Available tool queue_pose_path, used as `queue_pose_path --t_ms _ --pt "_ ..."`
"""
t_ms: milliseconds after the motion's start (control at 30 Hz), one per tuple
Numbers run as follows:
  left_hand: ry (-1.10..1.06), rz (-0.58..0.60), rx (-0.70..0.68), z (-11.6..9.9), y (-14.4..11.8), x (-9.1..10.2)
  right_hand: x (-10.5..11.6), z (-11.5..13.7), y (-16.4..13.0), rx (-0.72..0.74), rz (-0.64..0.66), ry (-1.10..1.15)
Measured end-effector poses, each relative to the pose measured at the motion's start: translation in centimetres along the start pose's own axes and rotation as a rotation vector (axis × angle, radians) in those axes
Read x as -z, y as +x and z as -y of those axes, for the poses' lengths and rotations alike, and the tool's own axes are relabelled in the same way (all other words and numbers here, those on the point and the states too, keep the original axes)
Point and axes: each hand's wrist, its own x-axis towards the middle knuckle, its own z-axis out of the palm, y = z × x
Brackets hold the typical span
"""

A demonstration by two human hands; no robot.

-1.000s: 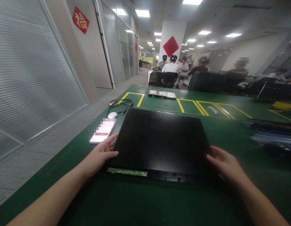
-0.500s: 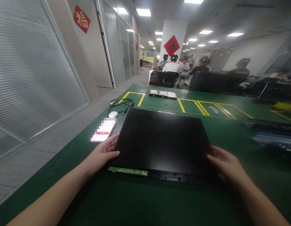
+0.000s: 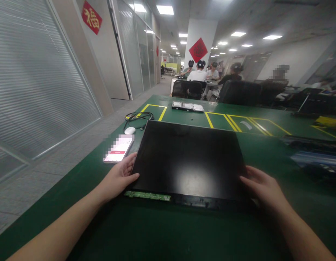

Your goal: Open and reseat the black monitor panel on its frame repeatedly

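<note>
A black LCD screen panel (image 3: 184, 156) lies between my hands, dark face up, with a ceiling light mirrored in its lower middle. Along its near edge runs a narrow green circuit board (image 3: 147, 196). My left hand (image 3: 121, 177) grips the panel's left edge, thumb on the face and the other fingers at the side. At the right edge my right hand (image 3: 261, 185) holds it the same way, its fingertips partly hidden beneath. Whether the panel's underside touches the green table (image 3: 124, 235) cannot be made out.
Left of the panel are a lit phone (image 3: 119, 150), a white mouse (image 3: 130, 131) and a coiled black cable (image 3: 139, 117). Several hard drives (image 3: 187, 106) sit at the back beside yellow tape outlines. Blurred dark and blue parts (image 3: 317, 159) lie right. People sit beyond the table.
The panel's far edge has risen slightly, and a bright reflection now shows on its face. Both hands keep their hold. The view has shifted a little.
</note>
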Motion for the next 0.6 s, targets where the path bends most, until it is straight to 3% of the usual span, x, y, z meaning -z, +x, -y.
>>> queue_pose_path --t_ms 600 --pt "0.173 -0.055 -0.093 1.0 0.4 0.9 0.2 0.5 -0.2 0.068 -0.004 0.012"
